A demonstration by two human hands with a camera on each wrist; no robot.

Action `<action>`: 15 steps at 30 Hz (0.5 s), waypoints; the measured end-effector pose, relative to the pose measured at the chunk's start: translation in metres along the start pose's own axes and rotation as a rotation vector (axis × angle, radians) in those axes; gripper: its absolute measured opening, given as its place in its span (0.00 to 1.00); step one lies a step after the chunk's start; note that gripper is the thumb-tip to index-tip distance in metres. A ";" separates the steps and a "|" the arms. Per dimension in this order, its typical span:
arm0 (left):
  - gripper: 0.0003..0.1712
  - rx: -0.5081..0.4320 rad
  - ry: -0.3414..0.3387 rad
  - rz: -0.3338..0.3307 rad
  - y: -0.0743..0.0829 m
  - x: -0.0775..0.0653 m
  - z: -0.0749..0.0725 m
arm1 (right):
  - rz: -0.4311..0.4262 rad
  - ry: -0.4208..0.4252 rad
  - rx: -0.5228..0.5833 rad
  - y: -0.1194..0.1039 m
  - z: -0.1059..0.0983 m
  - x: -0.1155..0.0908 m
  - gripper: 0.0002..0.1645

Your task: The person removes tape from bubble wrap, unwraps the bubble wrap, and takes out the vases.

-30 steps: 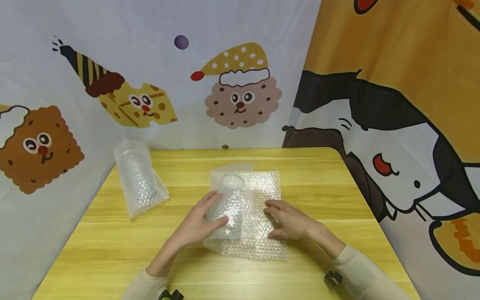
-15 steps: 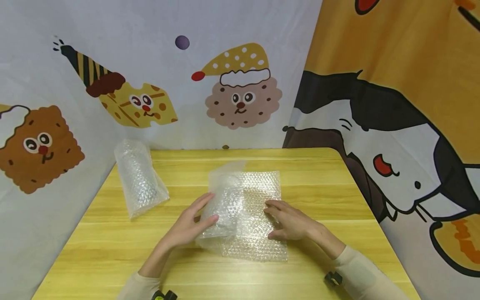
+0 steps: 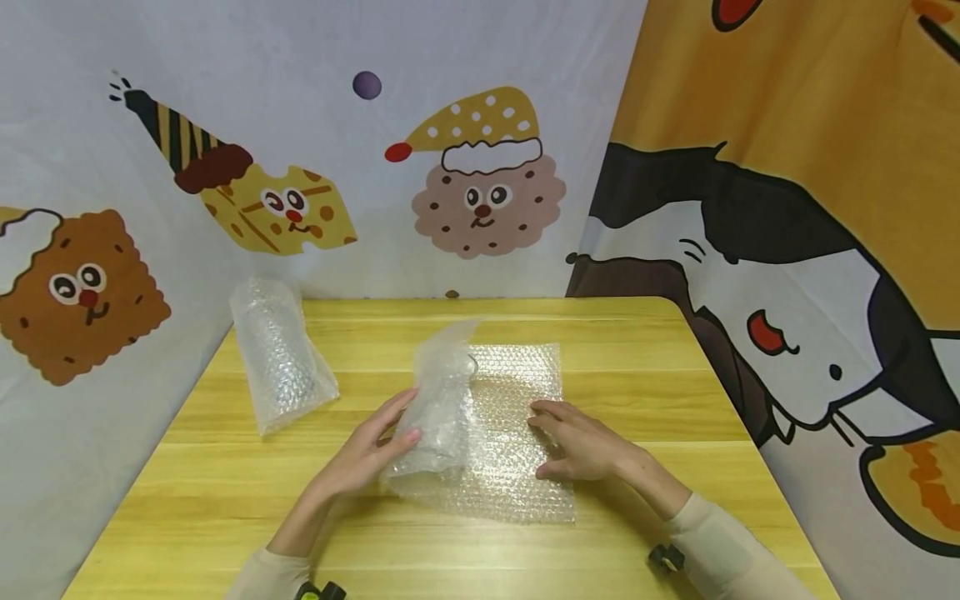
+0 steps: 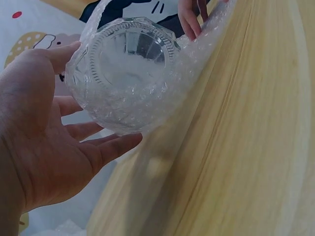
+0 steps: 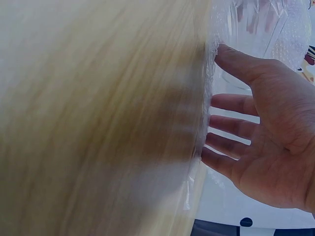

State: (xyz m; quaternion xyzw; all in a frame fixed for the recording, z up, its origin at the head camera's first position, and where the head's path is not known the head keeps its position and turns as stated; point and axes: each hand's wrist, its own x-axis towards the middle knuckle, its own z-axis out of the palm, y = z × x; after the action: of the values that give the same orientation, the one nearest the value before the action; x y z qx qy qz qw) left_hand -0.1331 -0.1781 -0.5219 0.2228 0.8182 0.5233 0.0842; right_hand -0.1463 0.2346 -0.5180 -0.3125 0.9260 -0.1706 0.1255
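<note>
Near the middle of the table, my left hand [image 3: 360, 454] holds a clear glass [image 4: 130, 51] lying on its side in bubble wrap [image 3: 435, 408]. In the left wrist view, the thumb and fingers sit around the wrapped side, and the ridged round base faces the camera. A layer of wrap covers the glass from above, so its full shape is hidden. My right hand [image 3: 581, 446] rests its fingertips on the flat spread part of the wrap [image 3: 517, 433], to the right of the glass. In the right wrist view its fingers [image 5: 231, 125] are nearly straight.
Another bubble-wrapped bundle [image 3: 281, 354] lies at the far left of the wooden table [image 3: 637, 358]; its contents are unclear. A cartoon-printed cloth [image 3: 322, 100] stands behind the table.
My left hand and the wrapped glass have moved left, turning as they go, and more flat wrap shows between the hands. My right hand has stayed in place.
</note>
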 end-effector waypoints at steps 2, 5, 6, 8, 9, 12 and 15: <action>0.40 0.000 0.000 -0.001 -0.001 -0.001 -0.001 | 0.002 -0.003 0.000 0.000 0.000 0.000 0.55; 0.39 -0.022 -0.002 -0.027 -0.003 -0.002 -0.002 | 0.005 -0.004 0.001 -0.001 0.000 0.000 0.55; 0.39 -0.039 -0.003 -0.040 -0.004 -0.002 -0.002 | 0.005 -0.003 0.002 -0.001 0.000 0.000 0.55; 0.39 -0.081 -0.006 -0.073 -0.005 -0.003 -0.003 | 0.006 -0.002 0.002 -0.001 0.000 0.000 0.56; 0.39 -0.095 -0.007 -0.088 -0.005 -0.004 -0.003 | 0.006 -0.002 0.003 -0.001 0.000 0.000 0.56; 0.39 -0.122 -0.011 -0.107 -0.007 -0.006 -0.006 | 0.006 -0.002 0.003 -0.001 0.000 0.000 0.56; 0.38 -0.112 -0.014 -0.094 -0.009 -0.008 -0.009 | 0.007 -0.004 0.006 0.000 0.000 0.000 0.56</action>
State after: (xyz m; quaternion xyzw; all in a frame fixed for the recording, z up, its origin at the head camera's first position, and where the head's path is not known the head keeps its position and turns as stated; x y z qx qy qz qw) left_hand -0.1321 -0.1924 -0.5268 0.1829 0.7966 0.5622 0.1266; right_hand -0.1462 0.2344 -0.5175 -0.3093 0.9263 -0.1721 0.1291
